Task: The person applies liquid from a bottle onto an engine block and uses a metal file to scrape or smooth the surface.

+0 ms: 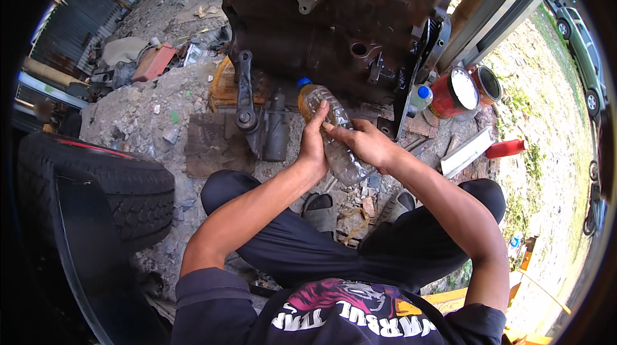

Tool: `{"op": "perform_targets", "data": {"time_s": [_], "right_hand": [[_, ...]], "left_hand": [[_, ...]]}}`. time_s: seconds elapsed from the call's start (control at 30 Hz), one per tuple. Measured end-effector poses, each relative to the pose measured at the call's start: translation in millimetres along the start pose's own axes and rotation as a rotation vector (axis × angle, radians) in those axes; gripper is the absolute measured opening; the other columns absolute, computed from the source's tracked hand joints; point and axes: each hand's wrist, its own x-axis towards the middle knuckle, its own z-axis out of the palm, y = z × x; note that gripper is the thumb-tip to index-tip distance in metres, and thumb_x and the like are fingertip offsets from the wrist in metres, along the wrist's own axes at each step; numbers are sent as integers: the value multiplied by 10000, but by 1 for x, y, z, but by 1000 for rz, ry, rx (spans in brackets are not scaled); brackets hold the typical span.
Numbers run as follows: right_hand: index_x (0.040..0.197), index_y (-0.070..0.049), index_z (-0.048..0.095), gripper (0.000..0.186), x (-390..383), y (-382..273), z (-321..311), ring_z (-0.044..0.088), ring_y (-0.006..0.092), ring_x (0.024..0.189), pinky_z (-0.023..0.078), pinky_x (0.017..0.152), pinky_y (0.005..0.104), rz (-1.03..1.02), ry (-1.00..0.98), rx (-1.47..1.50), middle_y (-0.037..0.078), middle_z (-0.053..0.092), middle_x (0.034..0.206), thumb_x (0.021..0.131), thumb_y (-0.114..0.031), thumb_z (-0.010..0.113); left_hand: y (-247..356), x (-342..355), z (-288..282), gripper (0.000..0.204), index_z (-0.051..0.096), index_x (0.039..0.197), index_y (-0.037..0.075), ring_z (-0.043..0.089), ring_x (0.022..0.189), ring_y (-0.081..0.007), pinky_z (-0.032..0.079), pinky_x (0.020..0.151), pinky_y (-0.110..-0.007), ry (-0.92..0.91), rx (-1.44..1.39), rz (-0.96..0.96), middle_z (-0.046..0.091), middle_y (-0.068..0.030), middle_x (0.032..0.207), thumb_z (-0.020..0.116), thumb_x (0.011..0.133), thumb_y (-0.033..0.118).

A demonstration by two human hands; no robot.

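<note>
A clear plastic bottle (342, 162) with a blue cap lies tilted between my hands, its cap pointing away from me toward the engine block (289, 30). Some yellowish liquid shows near its capped end. My left hand (313, 142) grips the bottle from the left, thumb along its top. From the right, my right hand (369, 144) wraps over the bottle's middle, fingers partly hidden. Just beyond the cap stands the dark, greasy engine block. Left of the bottle, a metal connecting rod (245, 91) and a grey cylindrical part (276, 130) rest against the block.
A tyre (109, 184) stands at the left. To the right are red cans (450, 91), a second blue-capped bottle (421, 97), a white metal strip (468, 152) and a red bottle (506, 148). Rubble and a reddish box (154, 62) lie at the far left. A post (495, 11) rises behind the cans.
</note>
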Motion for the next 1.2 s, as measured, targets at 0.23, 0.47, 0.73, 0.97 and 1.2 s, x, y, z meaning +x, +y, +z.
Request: {"op": "perform_targets", "data": {"time_s": [0.23,0.47,0.73,0.97,1.2], "right_hand": [[1348,199,379,809,17,18,1,610,286,1113,480,947,359,131,-84,42,281,582,1251,891,-405,662],[1200,125,588,604,19,21,9,632,255,1040,505,870,364,137,27,26,234,651,1133,893,-391,648],[1242,154,527,668,2,8,14,651,254,980,514,850,357,123,62,25,239,648,1114,890,-400,648],[1155,145,573,589,0,37,15,652,229,918,517,799,346,-60,169,116,215,659,1029,914,-390,620],[1211,108,538,564,-3,60,6,644,201,912,523,789,322,52,148,229,160,655,1049,929,-374,617]], "left_hand": [[-2,-12,-2,637,566,1180,64,645,954,-263,517,886,-450,28,-20,-78,639,-113,1043,602,857,611],[-3,-15,0,622,588,1156,64,637,988,-270,505,924,-460,84,-29,-104,641,-108,1066,579,872,617],[-3,-10,-7,560,567,1138,88,633,953,-237,512,889,-425,51,-3,-110,629,-78,1021,610,878,582],[-3,-8,7,487,580,1097,96,639,858,-197,531,790,-376,-26,119,-70,634,-61,942,627,887,532],[-18,-7,9,458,582,1088,91,633,847,-194,527,782,-371,-29,162,-132,630,-55,937,625,899,506]]}}
